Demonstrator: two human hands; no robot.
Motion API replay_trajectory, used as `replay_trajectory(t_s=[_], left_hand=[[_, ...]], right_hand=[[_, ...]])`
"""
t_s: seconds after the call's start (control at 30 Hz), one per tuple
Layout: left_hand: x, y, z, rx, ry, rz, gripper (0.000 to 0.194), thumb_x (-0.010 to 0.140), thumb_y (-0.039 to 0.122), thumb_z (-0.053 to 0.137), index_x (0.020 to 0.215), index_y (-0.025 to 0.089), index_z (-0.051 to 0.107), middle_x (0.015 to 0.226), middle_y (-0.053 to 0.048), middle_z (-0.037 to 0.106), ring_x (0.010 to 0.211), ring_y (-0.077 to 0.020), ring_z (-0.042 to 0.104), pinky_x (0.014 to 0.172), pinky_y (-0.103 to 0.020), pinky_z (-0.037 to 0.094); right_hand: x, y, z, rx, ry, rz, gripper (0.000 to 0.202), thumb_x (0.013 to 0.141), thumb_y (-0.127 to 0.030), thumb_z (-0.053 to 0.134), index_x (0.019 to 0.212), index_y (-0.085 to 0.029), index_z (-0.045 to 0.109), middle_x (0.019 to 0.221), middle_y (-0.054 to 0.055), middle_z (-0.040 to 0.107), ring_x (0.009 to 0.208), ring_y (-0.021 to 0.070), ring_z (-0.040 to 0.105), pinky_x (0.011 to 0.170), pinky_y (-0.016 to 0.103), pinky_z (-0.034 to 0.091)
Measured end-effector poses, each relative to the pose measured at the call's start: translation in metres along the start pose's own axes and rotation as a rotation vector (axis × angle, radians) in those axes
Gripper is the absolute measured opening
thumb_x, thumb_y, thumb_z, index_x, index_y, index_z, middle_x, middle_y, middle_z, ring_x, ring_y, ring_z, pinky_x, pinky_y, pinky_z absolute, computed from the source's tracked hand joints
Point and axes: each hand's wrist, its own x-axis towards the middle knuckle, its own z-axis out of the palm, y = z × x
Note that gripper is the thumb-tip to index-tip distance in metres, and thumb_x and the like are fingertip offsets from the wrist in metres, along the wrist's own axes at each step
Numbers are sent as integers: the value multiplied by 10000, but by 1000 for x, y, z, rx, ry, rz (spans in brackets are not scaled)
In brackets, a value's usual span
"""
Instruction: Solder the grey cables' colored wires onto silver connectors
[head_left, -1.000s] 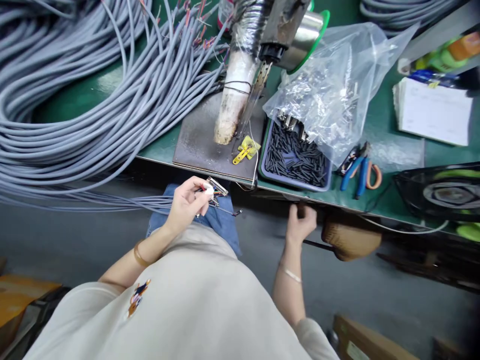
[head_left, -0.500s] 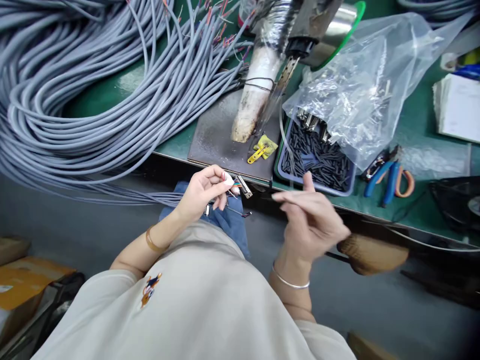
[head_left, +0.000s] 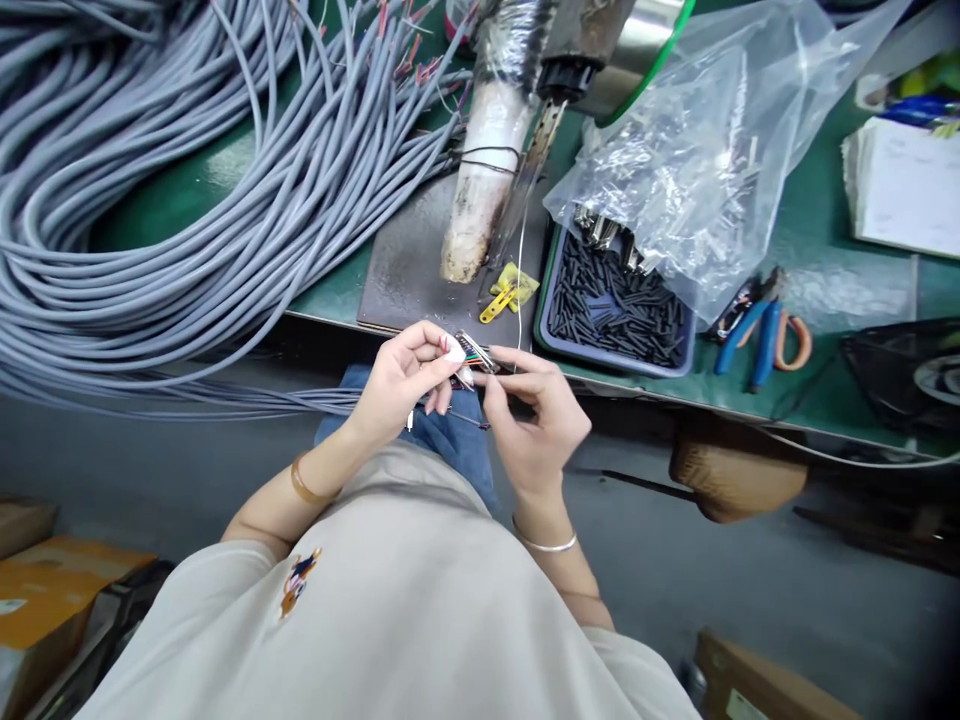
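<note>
My left hand (head_left: 411,372) is closed, its thumb and forefinger pinching the coloured wires of a multi-pin metal connector (head_left: 477,352) over my lap. White covering shows on its fingertips. From the other side my right hand (head_left: 536,405) has come up to the connector, thumb and fingers closed at its right end; the exact contact is partly hidden. Grey cables (head_left: 315,398) run from the left towards my left hand. Below it hang a small white connector piece (head_left: 410,420) and a dark cable end.
Bundled grey cables (head_left: 150,260) cover the left of the green bench (head_left: 817,220). A white-wrapped tool (head_left: 484,190) overhangs a dark board (head_left: 397,260) with a yellow clip (head_left: 499,303). To the right are a tray (head_left: 615,365) of black sleeves, a plastic bag (head_left: 690,150) and blue-handled pliers (head_left: 766,345).
My right hand has moved left from in front of the tray to the connector, and its fingers have closed there. My left hand stays in place, still pinching the wires.
</note>
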Motion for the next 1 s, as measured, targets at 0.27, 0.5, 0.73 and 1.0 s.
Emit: replay_trajectory(t_s=[0.27,0.5,0.73,1.0], left_hand=[[7,-9,-2,129,91,11,398,696,444,893,775,149,638,664,37,643,381,-52,565,325,-155,375],[10,-5,-1,216,158,115,330,713,386,869,725,140,649,708,3,686,379,-12,460,353,-156,331],[16,-4,0,479,228,344,116,787,223,757,730,141,697,762,-22,711,648,-83,586,580,-175,459],[27,-4,-2,698,232,480,97,864,186,663,774,151,667,831,-21,726,594,-66,537,547,-188,391]], right_hand=[[8,15,7,-106,45,-178,218,903,-103,696,1049,-264,708,1047,7,815,945,176,795,852,294,647],[10,19,11,23,52,-75,118,904,-130,686,951,-239,684,1031,24,806,941,174,785,810,315,655],[13,24,18,54,50,-34,95,925,-169,635,865,-234,603,1079,49,794,961,187,780,831,361,664],[28,24,20,50,67,-77,109,925,-137,638,884,-236,616,1069,42,789,975,181,771,839,353,653]])
